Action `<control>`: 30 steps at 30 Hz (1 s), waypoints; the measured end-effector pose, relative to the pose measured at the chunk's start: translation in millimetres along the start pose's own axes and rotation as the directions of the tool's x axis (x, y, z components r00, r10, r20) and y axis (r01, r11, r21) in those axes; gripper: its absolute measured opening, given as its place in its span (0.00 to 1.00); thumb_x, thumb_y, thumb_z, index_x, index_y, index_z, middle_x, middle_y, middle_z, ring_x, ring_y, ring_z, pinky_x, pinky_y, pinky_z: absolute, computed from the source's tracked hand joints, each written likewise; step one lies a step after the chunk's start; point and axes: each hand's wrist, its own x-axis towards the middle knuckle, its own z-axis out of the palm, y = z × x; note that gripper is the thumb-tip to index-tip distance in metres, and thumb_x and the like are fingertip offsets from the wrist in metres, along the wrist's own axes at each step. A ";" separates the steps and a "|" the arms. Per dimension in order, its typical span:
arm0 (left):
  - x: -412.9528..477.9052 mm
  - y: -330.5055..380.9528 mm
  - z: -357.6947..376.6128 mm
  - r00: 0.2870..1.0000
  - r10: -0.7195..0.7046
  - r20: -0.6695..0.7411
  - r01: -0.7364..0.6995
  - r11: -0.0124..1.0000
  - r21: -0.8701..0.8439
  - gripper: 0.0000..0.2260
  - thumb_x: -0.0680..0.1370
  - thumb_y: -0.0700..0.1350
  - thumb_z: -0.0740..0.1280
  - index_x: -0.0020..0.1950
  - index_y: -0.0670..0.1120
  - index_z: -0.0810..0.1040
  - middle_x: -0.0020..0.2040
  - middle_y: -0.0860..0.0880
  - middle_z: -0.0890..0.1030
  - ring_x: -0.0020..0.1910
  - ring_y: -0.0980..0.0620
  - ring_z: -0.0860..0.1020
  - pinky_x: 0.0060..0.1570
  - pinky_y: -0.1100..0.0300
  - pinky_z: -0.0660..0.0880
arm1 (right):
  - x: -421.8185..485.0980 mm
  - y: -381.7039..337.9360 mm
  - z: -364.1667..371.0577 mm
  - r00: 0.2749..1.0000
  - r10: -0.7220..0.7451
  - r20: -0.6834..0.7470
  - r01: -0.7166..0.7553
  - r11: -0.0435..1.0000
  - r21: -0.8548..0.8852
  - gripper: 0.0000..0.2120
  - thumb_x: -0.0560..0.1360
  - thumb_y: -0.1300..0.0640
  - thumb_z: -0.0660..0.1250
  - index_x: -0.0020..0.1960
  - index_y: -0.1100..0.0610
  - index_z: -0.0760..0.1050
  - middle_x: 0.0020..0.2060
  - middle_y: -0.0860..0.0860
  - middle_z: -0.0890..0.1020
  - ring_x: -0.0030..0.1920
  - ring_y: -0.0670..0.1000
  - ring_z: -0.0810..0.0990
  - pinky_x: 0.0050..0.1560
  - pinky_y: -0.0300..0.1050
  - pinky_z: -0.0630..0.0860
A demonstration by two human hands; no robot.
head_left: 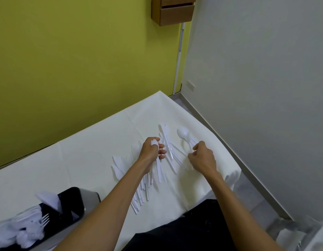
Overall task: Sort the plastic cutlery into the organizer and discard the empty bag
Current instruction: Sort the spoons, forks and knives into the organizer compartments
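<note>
White plastic cutlery (166,142) lies scattered on the white tablecloth (95,142): knives, loose handles and a spoon (182,132) at the far right of the pile. My left hand (151,153) grips a bunch of spoons, one bowl showing at its thumb and the handles trailing back under the wrist. My right hand (202,157) pinches the handle of a spoon lying near the spoon at the far right. The black organizer (70,201) stands at the lower left with forks and other white pieces in it.
The table's right edge drops to a grey floor beside a white wall (256,87). A crumpled clear plastic bag (302,232) lies at the lower right. A green wall runs behind the table, with a wooden box (173,11) mounted high.
</note>
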 end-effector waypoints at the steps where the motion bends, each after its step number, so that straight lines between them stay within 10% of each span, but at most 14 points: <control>1: -1.9 1.1 0.9 0.999 -0.011 0.033 0.011 1.000 0.011 0.11 0.83 0.42 0.56 0.63 0.45 0.73 0.49 0.43 0.78 0.36 0.50 0.76 0.35 0.56 0.75 | -4.0 -4.4 -1.4 1.000 -0.030 0.000 0.030 0.997 0.068 0.09 0.75 0.58 0.66 0.54 0.54 0.71 0.44 0.50 0.81 0.44 0.54 0.79 0.44 0.51 0.78; 6: -5.4 2.5 7.9 0.995 0.040 0.090 -0.053 0.987 0.150 0.21 0.78 0.64 0.64 0.65 0.51 0.73 0.52 0.49 0.77 0.41 0.51 0.73 0.38 0.57 0.73 | -38.8 -34.7 6.0 0.935 -0.352 0.040 0.354 0.934 -0.050 0.05 0.73 0.56 0.67 0.48 0.51 0.73 0.42 0.45 0.81 0.44 0.50 0.79 0.41 0.47 0.76; 9: -4.1 3.3 9.1 0.991 0.125 0.045 -0.131 0.967 0.216 0.13 0.81 0.57 0.63 0.58 0.49 0.75 0.50 0.48 0.77 0.41 0.51 0.74 0.38 0.58 0.73 | -41.2 -35.2 12.4 0.890 -0.448 0.091 0.453 0.890 -0.054 0.06 0.74 0.52 0.69 0.49 0.51 0.74 0.44 0.45 0.82 0.44 0.49 0.79 0.41 0.47 0.77; 16: 0.0 2.0 -7.7 0.992 0.089 -0.085 -0.082 0.993 0.091 0.07 0.82 0.44 0.60 0.53 0.45 0.77 0.40 0.48 0.77 0.36 0.52 0.73 0.30 0.61 0.69 | 27.8 1.2 -0.5 0.979 -0.128 -0.156 0.116 0.990 -0.085 0.12 0.77 0.52 0.68 0.59 0.55 0.76 0.53 0.53 0.78 0.51 0.55 0.78 0.49 0.48 0.76; 21: -5.3 4.9 -4.9 0.999 0.027 -0.039 -0.027 1.000 -0.006 0.06 0.82 0.41 0.59 0.52 0.43 0.75 0.37 0.48 0.73 0.32 0.52 0.73 0.26 0.63 0.73 | 32.1 10.5 8.3 0.975 -0.209 -0.069 0.177 0.932 -0.317 0.06 0.78 0.55 0.65 0.52 0.56 0.75 0.48 0.53 0.78 0.44 0.55 0.77 0.46 0.50 0.78; 30: -1.7 -3.6 -1.4 0.999 0.039 -0.008 -0.039 0.999 -0.004 0.12 0.83 0.49 0.62 0.57 0.41 0.76 0.37 0.48 0.72 0.30 0.52 0.71 0.35 0.56 0.75 | -6.2 1.6 7.0 0.958 -0.269 -0.097 0.252 0.955 -0.158 0.08 0.78 0.54 0.64 0.46 0.55 0.80 0.41 0.49 0.83 0.42 0.55 0.79 0.40 0.47 0.76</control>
